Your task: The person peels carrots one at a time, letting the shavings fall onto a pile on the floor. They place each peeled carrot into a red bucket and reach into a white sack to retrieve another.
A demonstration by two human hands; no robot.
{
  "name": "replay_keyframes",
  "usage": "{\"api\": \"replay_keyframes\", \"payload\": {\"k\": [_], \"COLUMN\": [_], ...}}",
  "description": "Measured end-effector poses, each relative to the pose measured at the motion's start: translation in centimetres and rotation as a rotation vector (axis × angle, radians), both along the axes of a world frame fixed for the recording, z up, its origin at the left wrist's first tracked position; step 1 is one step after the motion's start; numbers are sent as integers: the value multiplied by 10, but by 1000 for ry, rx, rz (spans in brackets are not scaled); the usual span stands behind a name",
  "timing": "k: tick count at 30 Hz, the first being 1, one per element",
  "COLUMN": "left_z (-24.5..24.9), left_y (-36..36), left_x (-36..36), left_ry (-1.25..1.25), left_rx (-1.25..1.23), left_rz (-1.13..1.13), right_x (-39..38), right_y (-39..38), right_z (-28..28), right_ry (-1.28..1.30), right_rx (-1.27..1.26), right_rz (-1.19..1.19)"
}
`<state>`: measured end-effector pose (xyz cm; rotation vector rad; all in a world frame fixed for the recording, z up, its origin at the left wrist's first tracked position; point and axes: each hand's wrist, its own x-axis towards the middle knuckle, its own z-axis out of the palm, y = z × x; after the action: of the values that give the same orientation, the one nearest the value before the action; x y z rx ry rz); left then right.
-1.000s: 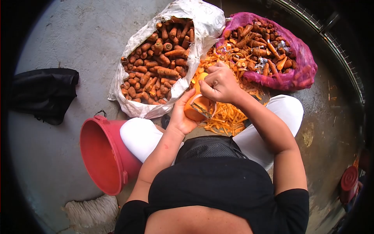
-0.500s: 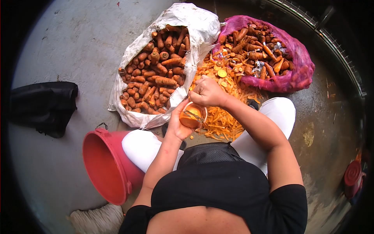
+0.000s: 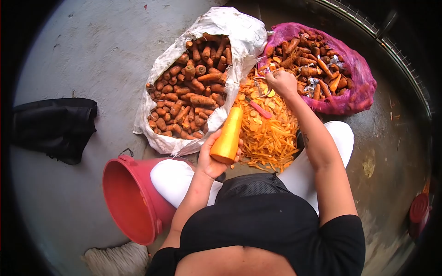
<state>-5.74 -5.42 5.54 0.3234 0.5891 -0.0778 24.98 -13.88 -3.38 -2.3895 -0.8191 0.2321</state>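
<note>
A peeled, bright orange carrot (image 3: 227, 138) rests in my left hand (image 3: 211, 158), whose fingers wrap round its thick end while the narrow end points up and away. My right hand (image 3: 282, 83) is closed over the peelings, apart from the carrot. From its fingers sticks out a thin, curved, pale-pink tool that looks like a peeler (image 3: 264, 88). Below that hand a knife with a pink handle (image 3: 260, 110) lies on the heap of carrot peelings (image 3: 271, 138), which also holds cut round ends.
A white sack (image 3: 235, 27) of unpeeled carrots stands ahead, beside a magenta mesh bag (image 3: 366, 87) with more carrots. At my left is a red bucket (image 3: 159, 202) tipped toward the left. Black cloth (image 3: 55, 124) lies on the floor; a red container (image 3: 419, 209) is far right.
My right hand has moved up and right, away from the carrot, with the peeler-like tool. The carrot has tilted and now shows its full length. The pink-handled knife has come into view.
</note>
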Motion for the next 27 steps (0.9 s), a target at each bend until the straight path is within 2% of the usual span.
{"api": "replay_keyframes", "payload": {"k": [2,3,4,6,8,10,14,22,25,27], "left_z": [-6,-7,-8,-9,-9,-9,-4,-2,-3,-9], "left_y": [4,4,3,2,1,-4,-13,-14,-14,-11], "left_x": [0,1,1,1,2,4,10,12,11,7], "left_ry": [-13,19,51,56,63,77,121,132,71,58], "left_rx": [-27,-7,11,28,16,-26,-49,29,27,43], "left_rz": [39,73,105,109,142,201,211,132,112,36], "right_x": [-20,-39,-52,-86,-108,-122,-127,-125,-119,-103], "right_y": [5,6,11,2,0,-3,-8,-5,-6,0], "right_z": [22,36,36,72,79,88,96,83,80,57], "right_ry": [258,296,244,167,-50,-68,-136,-204,-201,-248], "right_rx": [55,142,193,300,536,626,632,626,596,489], "right_rz": [74,133,230,441,578,583,655,671,652,520]}}
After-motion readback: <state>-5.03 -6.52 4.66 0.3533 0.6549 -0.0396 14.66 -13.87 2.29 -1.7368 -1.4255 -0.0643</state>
